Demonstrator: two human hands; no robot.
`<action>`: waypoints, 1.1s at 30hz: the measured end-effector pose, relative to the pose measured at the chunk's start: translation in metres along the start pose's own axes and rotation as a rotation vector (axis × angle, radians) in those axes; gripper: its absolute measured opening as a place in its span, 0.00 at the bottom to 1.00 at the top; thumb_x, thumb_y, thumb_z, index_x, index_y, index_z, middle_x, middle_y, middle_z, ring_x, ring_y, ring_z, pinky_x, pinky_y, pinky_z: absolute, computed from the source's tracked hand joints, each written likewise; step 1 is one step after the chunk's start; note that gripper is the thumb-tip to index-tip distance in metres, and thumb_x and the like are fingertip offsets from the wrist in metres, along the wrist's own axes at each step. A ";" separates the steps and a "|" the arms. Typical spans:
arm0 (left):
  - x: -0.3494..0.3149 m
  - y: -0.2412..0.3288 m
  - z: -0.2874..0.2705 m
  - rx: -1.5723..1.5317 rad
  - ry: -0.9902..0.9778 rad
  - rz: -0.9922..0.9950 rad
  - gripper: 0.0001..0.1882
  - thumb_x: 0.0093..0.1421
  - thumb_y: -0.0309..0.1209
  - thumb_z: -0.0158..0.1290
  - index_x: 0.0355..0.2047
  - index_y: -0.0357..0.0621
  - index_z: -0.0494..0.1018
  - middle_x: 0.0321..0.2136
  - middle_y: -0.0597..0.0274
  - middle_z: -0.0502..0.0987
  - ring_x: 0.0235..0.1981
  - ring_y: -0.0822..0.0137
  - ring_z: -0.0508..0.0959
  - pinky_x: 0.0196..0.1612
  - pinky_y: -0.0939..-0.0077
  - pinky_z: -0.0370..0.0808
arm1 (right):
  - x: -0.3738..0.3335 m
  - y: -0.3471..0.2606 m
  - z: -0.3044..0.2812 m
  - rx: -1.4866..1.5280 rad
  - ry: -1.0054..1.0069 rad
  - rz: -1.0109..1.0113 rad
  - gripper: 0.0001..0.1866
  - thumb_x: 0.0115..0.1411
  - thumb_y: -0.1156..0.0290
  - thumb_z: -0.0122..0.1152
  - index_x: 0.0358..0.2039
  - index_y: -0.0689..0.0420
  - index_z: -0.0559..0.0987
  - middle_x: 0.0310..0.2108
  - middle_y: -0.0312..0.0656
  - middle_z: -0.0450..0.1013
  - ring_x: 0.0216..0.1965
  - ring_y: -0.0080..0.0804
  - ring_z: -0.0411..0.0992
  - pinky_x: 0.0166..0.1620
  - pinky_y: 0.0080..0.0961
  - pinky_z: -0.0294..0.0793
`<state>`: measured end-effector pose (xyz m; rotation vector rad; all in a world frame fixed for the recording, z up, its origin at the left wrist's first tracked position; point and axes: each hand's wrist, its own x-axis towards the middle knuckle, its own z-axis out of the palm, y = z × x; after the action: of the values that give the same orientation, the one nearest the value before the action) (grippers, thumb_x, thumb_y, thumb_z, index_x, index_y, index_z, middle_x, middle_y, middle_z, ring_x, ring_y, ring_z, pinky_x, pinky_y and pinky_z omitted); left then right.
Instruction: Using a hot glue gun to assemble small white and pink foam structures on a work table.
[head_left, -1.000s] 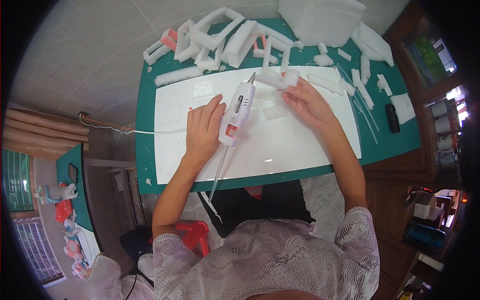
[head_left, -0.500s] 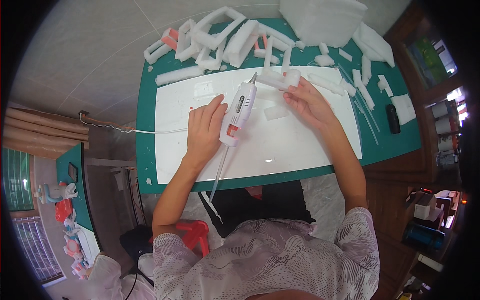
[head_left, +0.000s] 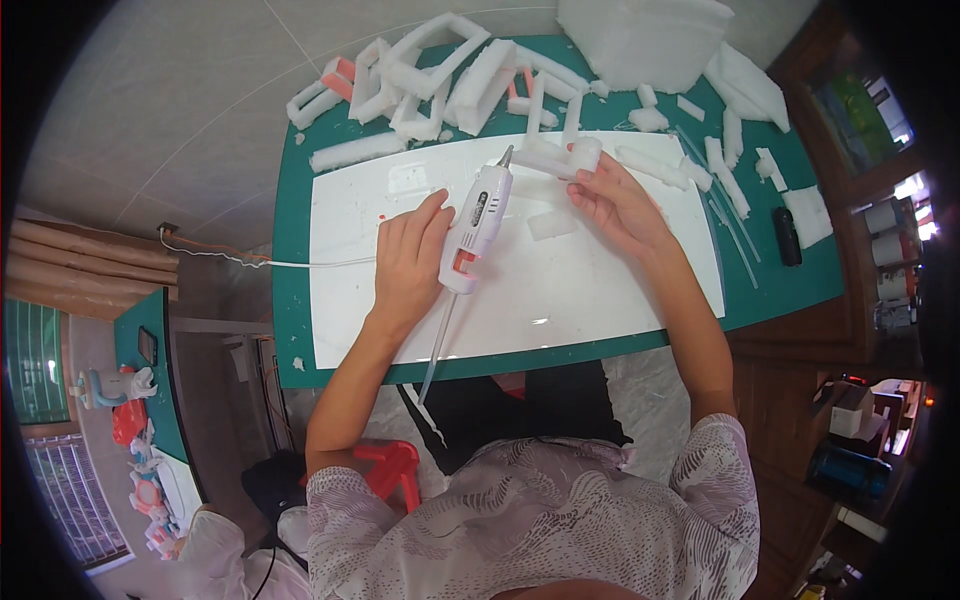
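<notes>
Gripping a white glue gun (head_left: 476,225) in the left hand (head_left: 408,250), with a clear glue stick (head_left: 438,345) poking out the back. Pinching a white foam frame (head_left: 545,160) between thumb and fingers of the right hand (head_left: 615,205), over the far edge of a white board (head_left: 400,315). Pointing the nozzle (head_left: 506,156) at the foam's left end, can't tell if touching. Sporting a dark oval label (head_left: 480,208) with pale marks on the gun's side, too tiny to read.
</notes>
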<state>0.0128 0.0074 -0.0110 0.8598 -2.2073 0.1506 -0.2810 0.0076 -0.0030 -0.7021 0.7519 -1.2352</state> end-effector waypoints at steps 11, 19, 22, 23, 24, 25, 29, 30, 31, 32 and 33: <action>0.001 0.000 -0.002 -0.003 0.008 -0.001 0.23 0.47 0.26 0.59 0.45 0.37 0.71 0.53 0.53 0.72 0.43 0.58 0.74 0.45 0.67 0.67 | -0.001 0.000 0.003 -0.011 0.003 0.002 0.29 0.62 0.75 0.58 0.60 0.65 0.58 0.45 0.43 0.68 0.44 0.25 0.72 0.50 0.19 0.74; 0.000 -0.001 -0.001 -0.006 -0.013 0.000 0.23 0.47 0.25 0.59 0.45 0.36 0.71 0.53 0.53 0.72 0.43 0.58 0.74 0.45 0.67 0.67 | -0.001 0.001 0.004 -0.011 0.002 -0.004 0.27 0.63 0.76 0.57 0.60 0.64 0.60 0.45 0.42 0.69 0.43 0.24 0.72 0.49 0.19 0.74; 0.001 -0.001 -0.004 0.003 0.026 0.002 0.23 0.47 0.25 0.58 0.45 0.36 0.71 0.54 0.53 0.72 0.43 0.58 0.74 0.45 0.67 0.67 | -0.001 0.001 0.006 -0.010 0.002 -0.001 0.27 0.63 0.75 0.57 0.60 0.64 0.60 0.45 0.42 0.69 0.43 0.24 0.72 0.49 0.19 0.74; 0.001 -0.001 -0.004 0.002 0.025 0.003 0.23 0.47 0.25 0.58 0.45 0.36 0.71 0.54 0.53 0.72 0.43 0.58 0.74 0.45 0.67 0.67 | -0.001 0.001 0.006 -0.006 0.004 -0.001 0.27 0.63 0.75 0.57 0.60 0.64 0.60 0.45 0.42 0.69 0.43 0.24 0.72 0.49 0.19 0.74; 0.000 -0.002 -0.003 0.005 0.021 0.006 0.23 0.47 0.25 0.59 0.46 0.36 0.71 0.54 0.53 0.72 0.43 0.58 0.74 0.45 0.67 0.67 | -0.002 0.001 0.006 -0.006 0.005 -0.001 0.27 0.63 0.75 0.57 0.60 0.64 0.60 0.45 0.42 0.69 0.43 0.24 0.72 0.49 0.19 0.74; 0.000 -0.002 -0.003 0.007 0.017 0.008 0.24 0.47 0.26 0.59 0.46 0.36 0.71 0.54 0.53 0.72 0.43 0.58 0.74 0.45 0.67 0.67 | -0.001 0.001 0.005 -0.008 0.003 -0.001 0.27 0.63 0.75 0.58 0.60 0.64 0.59 0.45 0.42 0.69 0.43 0.24 0.72 0.49 0.18 0.74; 0.000 -0.001 -0.001 -0.016 -0.007 0.011 0.24 0.47 0.26 0.60 0.46 0.36 0.71 0.54 0.53 0.72 0.43 0.57 0.74 0.45 0.66 0.67 | 0.000 0.001 0.002 -0.028 -0.015 -0.002 0.27 0.62 0.75 0.58 0.59 0.64 0.59 0.45 0.42 0.68 0.43 0.24 0.72 0.49 0.18 0.74; 0.001 0.000 -0.002 -0.015 -0.012 0.009 0.25 0.46 0.27 0.60 0.47 0.36 0.70 0.54 0.53 0.72 0.43 0.57 0.74 0.45 0.66 0.67 | 0.000 0.001 0.002 -0.027 -0.014 -0.002 0.27 0.62 0.75 0.58 0.59 0.64 0.59 0.45 0.42 0.68 0.43 0.24 0.72 0.49 0.18 0.74; 0.001 0.000 -0.002 -0.013 -0.016 0.006 0.25 0.46 0.27 0.60 0.47 0.36 0.70 0.54 0.53 0.72 0.43 0.57 0.74 0.45 0.67 0.67 | 0.000 0.002 0.002 -0.029 -0.010 -0.003 0.27 0.62 0.75 0.58 0.59 0.64 0.59 0.45 0.42 0.68 0.43 0.24 0.72 0.49 0.18 0.74; 0.001 0.001 -0.002 -0.013 -0.017 0.006 0.25 0.46 0.27 0.60 0.47 0.36 0.70 0.54 0.53 0.72 0.43 0.57 0.74 0.45 0.67 0.67 | 0.000 0.002 0.002 -0.031 -0.007 -0.003 0.27 0.62 0.75 0.59 0.59 0.64 0.60 0.45 0.42 0.68 0.43 0.24 0.71 0.49 0.18 0.74; 0.002 0.001 -0.003 -0.016 -0.008 0.006 0.25 0.46 0.27 0.60 0.47 0.36 0.70 0.54 0.52 0.72 0.43 0.58 0.74 0.45 0.67 0.67 | 0.000 0.002 0.002 -0.031 -0.007 -0.003 0.27 0.62 0.75 0.59 0.59 0.64 0.60 0.45 0.42 0.68 0.43 0.24 0.71 0.49 0.18 0.74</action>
<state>0.0127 0.0085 -0.0074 0.8459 -2.2159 0.1328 -0.2784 0.0078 -0.0034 -0.7328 0.7661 -1.2259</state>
